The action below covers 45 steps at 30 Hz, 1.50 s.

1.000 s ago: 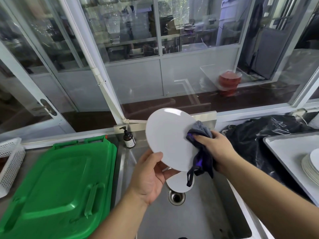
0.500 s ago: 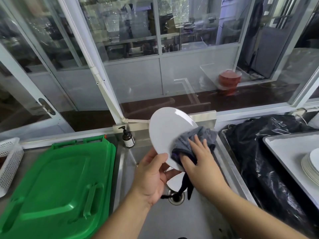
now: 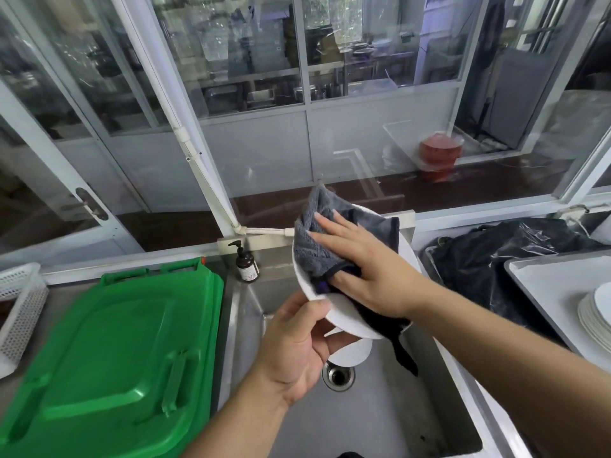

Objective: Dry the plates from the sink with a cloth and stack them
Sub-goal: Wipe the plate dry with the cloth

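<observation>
**Where things sit around your sink**

Your left hand (image 3: 294,345) holds a plate (image 3: 344,317) tilted above the sink (image 3: 380,421), and your right hand (image 3: 367,262) lies flat on the cloth (image 3: 317,239) spread over that plate. Below it, a second plate (image 3: 350,353) rests in the sink just behind the drain (image 3: 338,375). A bin lid (image 3: 109,352) lies to the sink's left, with a basket (image 3: 20,302) further left. A pump bottle (image 3: 245,263) stands at the sink's back left corner. To the right sits a bag (image 3: 496,262), then a tray (image 3: 555,285) bearing a stack of plates (image 3: 595,317).
</observation>
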Tool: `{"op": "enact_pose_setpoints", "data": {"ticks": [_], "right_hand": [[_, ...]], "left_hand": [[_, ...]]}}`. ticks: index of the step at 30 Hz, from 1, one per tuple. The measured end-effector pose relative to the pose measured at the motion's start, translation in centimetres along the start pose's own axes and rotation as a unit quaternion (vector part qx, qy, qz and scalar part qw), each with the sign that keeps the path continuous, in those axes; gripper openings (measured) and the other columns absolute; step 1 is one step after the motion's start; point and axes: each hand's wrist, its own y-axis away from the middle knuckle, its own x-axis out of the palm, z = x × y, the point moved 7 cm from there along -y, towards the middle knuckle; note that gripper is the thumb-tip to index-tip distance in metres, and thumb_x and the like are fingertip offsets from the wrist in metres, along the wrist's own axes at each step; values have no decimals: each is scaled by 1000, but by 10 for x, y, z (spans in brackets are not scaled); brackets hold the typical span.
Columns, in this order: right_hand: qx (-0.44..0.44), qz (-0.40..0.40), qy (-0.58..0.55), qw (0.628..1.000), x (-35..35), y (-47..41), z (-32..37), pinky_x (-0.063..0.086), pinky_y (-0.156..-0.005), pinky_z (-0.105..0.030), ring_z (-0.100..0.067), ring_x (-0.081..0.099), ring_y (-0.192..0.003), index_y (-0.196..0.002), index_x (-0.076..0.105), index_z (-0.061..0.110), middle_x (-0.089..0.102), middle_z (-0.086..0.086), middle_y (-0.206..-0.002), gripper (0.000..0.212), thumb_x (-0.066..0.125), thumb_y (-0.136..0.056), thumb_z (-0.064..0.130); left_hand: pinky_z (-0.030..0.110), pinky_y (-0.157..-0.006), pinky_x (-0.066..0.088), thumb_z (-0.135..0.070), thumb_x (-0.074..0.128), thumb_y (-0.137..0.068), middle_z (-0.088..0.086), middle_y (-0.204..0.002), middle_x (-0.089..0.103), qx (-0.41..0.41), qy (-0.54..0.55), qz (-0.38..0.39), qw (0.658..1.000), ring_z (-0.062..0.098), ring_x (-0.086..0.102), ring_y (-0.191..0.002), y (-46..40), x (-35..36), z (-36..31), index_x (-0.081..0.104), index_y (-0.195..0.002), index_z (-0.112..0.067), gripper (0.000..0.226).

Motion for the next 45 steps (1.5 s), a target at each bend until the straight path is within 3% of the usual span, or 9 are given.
{"op": "enact_pose_setpoints", "data": {"ticks": [3, 12, 18, 21, 25, 30, 37, 42, 45], "right_hand": [[43, -34, 4, 999, -6, -16, -10, 3, -130, -35, -12, 2, -163, -160, 38, 35, 17, 14, -173, 66, 64, -101, 17], [308, -142, -129, 932, 22, 2, -39, 8, -132, -50, -22, 6, -163, -164, 31, 35, 16, 3, -177, 57, 43, -109, 38], [388, -192, -400, 808, 47, 17, -37, 57, -100, -46, -25, 67, -116, -127, 65, 43, 68, -4, -132, 30, 48, -103, 38], [415, -227, -485, 735, 35, 14, -40, 63, -77, -40, -27, 75, -97, -125, 70, 26, 78, -7, -107, 29, 56, -104, 41], [408, -210, -561, 689, 27, 8, -45, 63, -86, -49, -31, 79, -88, -111, 76, 18, 81, -9, -92, 62, 76, -77, 70], [379, -201, -570, 701, 20, 11, -49, 64, -69, -44, -34, 78, -80, -116, 72, 5, 77, -16, -90, 61, 92, -71, 40], [386, -251, -557, 691, 26, 34, -70, 65, -66, -43, -36, 80, -90, -121, 71, 1, 80, -20, -104, 31, 73, -90, 2], [399, -247, -572, 673, 29, 53, -80, 65, -67, -46, -36, 78, -84, -119, 71, 2, 79, -23, -108, 27, 71, -93, 7], [411, -211, -585, 667, 32, 63, -82, 65, -66, -45, -35, 78, -85, -122, 72, 1, 79, -22, -110, 36, 73, -88, 15]], "left_hand": [[49, -81, 62, -16, 77, -69, 29, -118, 71, 24, 7, -8, 1000, 38, 71, -107, -2, 2, -5, 75, -117, -6, 49], [39, -78, 62, 1, 61, -80, 20, -113, 77, 105, -64, -38, 992, 31, 75, -98, -11, -2, -15, 80, -108, -18, 40], [37, -86, 62, 0, 63, -78, 11, -112, 79, 110, -208, -30, 972, 28, 75, -104, -16, -8, 0, 77, -117, -27, 49], [27, -99, 56, -15, 75, -80, -3, -126, 76, 131, -293, -2, 947, 16, 70, -121, -15, -3, -3, 71, -128, -39, 54], [13, -92, 52, -23, 78, -79, -20, -128, 72, 149, -375, -16, 915, 2, 65, -123, -14, -8, -12, 61, -135, -54, 66], [14, -94, 53, -15, 76, -84, -38, -119, 68, 163, -540, -20, 826, -7, 66, -112, -13, -10, -20, 45, -141, -69, 84], [-7, -105, 8, -31, 66, -86, -17, -166, 34, 185, -719, -25, 670, -1, 27, -151, -11, -8, -20, 31, -154, -60, 82], [20, -118, 32, -63, 55, -89, -28, -156, 42, 160, -624, -62, 762, -11, 34, -143, -18, -33, -34, 46, -152, -47, 66], [27, -95, 47, -51, 65, -96, -31, -135, 60, 94, -467, -186, 860, -15, 56, -114, -27, -65, -44, 55, -139, -53, 45]]}}
